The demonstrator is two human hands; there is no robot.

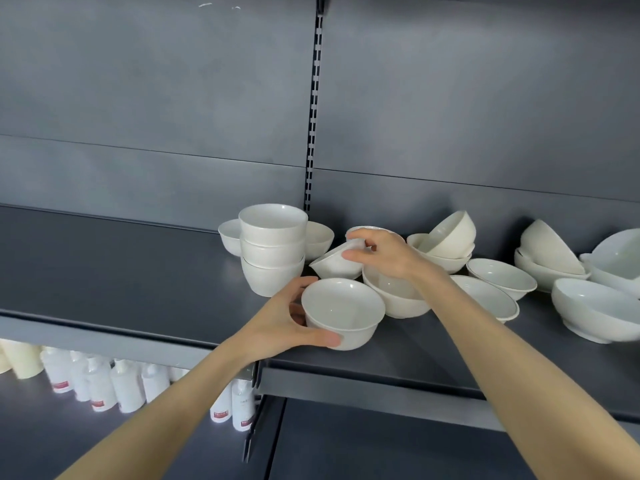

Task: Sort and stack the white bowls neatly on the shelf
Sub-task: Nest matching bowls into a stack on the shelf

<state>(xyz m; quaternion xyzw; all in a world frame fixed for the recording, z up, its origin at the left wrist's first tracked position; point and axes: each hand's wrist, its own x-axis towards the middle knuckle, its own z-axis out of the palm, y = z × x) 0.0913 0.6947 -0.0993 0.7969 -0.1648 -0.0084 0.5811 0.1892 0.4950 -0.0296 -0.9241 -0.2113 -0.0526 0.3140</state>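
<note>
— On the shelf [138,289], near its front edge: the left hand [287,327] grips an upright white bowl [343,313].
— The right hand [384,254]?
— Mid-shelf, pinching a tilted bowl [337,263] beside the three-bowl stack [273,247].

The big bowl [620,258] is cut off by the right edge; the bottles [100,386] below carry print too small to read.

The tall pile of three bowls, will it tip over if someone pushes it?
Probably, if pushed near the top: the pile stands three bowls high on a narrow base. The bowls nest into each other, so a gentle nudge low down would likely slide it whole along the smooth shelf. They look like glazed ceramic, so likely heavy, slippery and breakable.
</note>
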